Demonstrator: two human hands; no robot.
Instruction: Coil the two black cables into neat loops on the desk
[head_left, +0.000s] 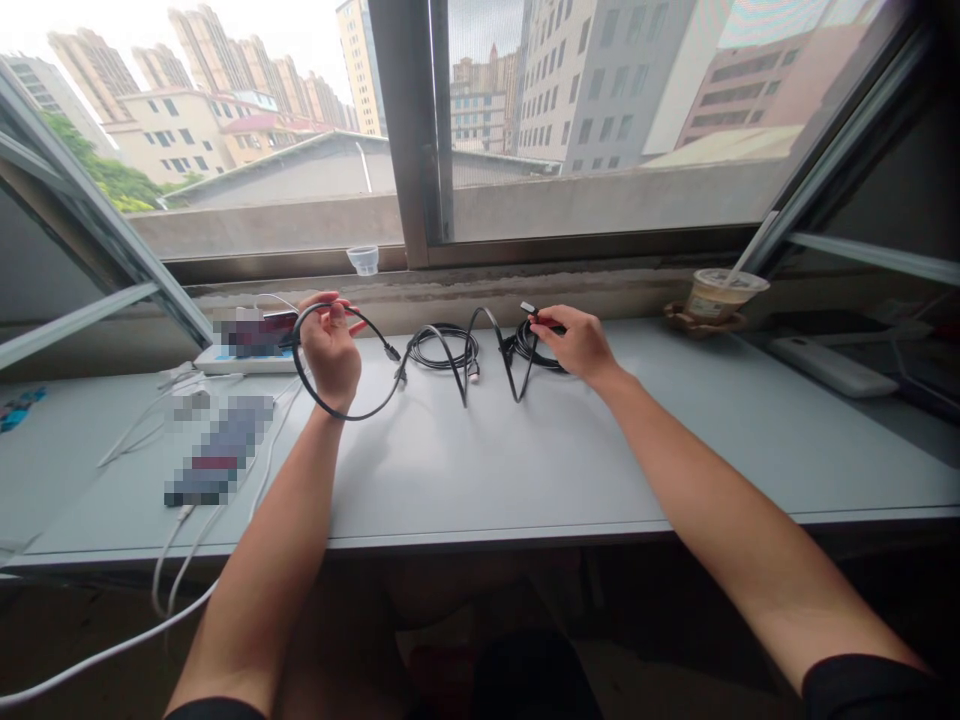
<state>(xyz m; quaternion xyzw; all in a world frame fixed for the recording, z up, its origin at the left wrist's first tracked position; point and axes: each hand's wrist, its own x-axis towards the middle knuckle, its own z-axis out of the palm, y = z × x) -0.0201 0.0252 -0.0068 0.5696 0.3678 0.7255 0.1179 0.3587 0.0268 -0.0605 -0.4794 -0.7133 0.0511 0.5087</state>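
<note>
Windowside worktop (480, 480) | my left hand (331, 358), ten o'clock, pinches black cable (352, 418); right hand (581, 342), one o'clock, a plug (529, 309) | drooping slack could snag coiled cable (450, 365) at twelve

The bare left forearm (277, 540) and right forearm (697, 480) reach forward, angling inward. The left grip (330, 350) stands upright, thumb and fingers pinched together; the right grip (576, 340), well apart, points leftward, also closed in a fingertip pinch.
</note>
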